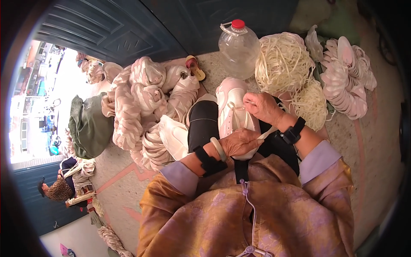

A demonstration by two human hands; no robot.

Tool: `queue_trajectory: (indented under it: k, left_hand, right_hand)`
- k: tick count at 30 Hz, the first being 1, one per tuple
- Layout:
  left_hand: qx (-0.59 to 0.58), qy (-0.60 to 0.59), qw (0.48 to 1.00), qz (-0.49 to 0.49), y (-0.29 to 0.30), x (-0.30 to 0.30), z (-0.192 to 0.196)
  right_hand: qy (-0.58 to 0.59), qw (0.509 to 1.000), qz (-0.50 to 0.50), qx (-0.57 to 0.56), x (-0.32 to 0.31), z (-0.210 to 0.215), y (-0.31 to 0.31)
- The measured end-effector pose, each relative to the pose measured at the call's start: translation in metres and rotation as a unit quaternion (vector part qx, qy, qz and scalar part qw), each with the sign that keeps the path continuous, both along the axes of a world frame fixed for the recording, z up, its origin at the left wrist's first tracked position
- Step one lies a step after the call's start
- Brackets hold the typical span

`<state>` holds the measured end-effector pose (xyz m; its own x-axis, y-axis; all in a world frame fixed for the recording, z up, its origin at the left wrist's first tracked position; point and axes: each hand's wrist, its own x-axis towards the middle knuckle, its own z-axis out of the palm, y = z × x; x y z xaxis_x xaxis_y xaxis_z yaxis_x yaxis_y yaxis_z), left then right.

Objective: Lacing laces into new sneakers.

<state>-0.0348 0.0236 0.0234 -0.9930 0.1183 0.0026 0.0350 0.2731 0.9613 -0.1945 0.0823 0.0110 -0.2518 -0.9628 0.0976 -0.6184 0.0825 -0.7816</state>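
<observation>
A pale white-and-pink sneaker [231, 92] lies across my lap with its toe pointing away from me. Over its heel end, my left hand [242, 142] is closed, and a flat white shoelace [268, 132] sticks out past its fingers to the right. My right hand [263, 107] pinches at the sneaker's right eyelet row, its thumb and forefinger together on a shoelace; the tips partly hide it. More lace shows loose on the sneaker's tongue, left of the right fingertips.
Strung bundles of pale shoes [147, 100] are heaped at left beside a dark green sack [89, 126]. Beyond my knees stand a clear jug [239, 51] with a red cap and a pile of cream laces [284, 62]. More shoes [349, 88] lie at right. Another person [60, 188] sits far left.
</observation>
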Motion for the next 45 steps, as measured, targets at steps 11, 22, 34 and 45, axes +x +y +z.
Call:
queue_trajectory:
  k: [11, 22, 34, 45]
  left_hand:
    - [0.002, -0.011, 1.0, 0.004, 0.001, 0.0, -0.002]
    - [0.027, -0.024, 0.999, 0.01, 0.0, 0.005, 0.0]
    - [0.071, -0.082, 0.994, 0.018, 0.001, 0.008, 0.001]
    - [0.058, -0.08, 0.995, 0.025, 0.0, 0.006, 0.006]
  right_hand:
    - [-0.14, 0.989, 0.024, 0.024, -0.015, -0.022, 0.006]
    - [-0.366, 0.903, 0.004, 0.224, -0.024, 0.001, -0.008]
    - [-0.434, 0.873, 0.054, 0.214, -0.03, -0.006, -0.014]
    - [-0.551, 0.805, 0.062, 0.212, -0.038, -0.008, -0.009]
